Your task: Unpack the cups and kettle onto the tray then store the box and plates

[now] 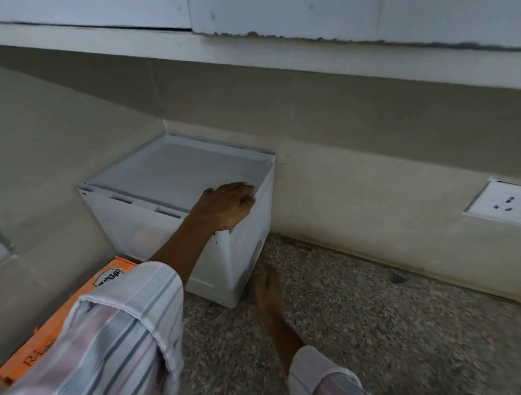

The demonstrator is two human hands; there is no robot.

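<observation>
We are gripping the box (176, 182) top edge in the worktop (376, 326) corner with our left hand (227, 206); right hand (267, 288), fingers straight, is steadying its side — we should be lifting evenly.

Box (176, 182) in corner, carton (65, 316) left-front.

Left grip (227, 205) knuckles up, fingers curled; right grip (265, 283) lower, fingers straight, arm extended.
</observation>
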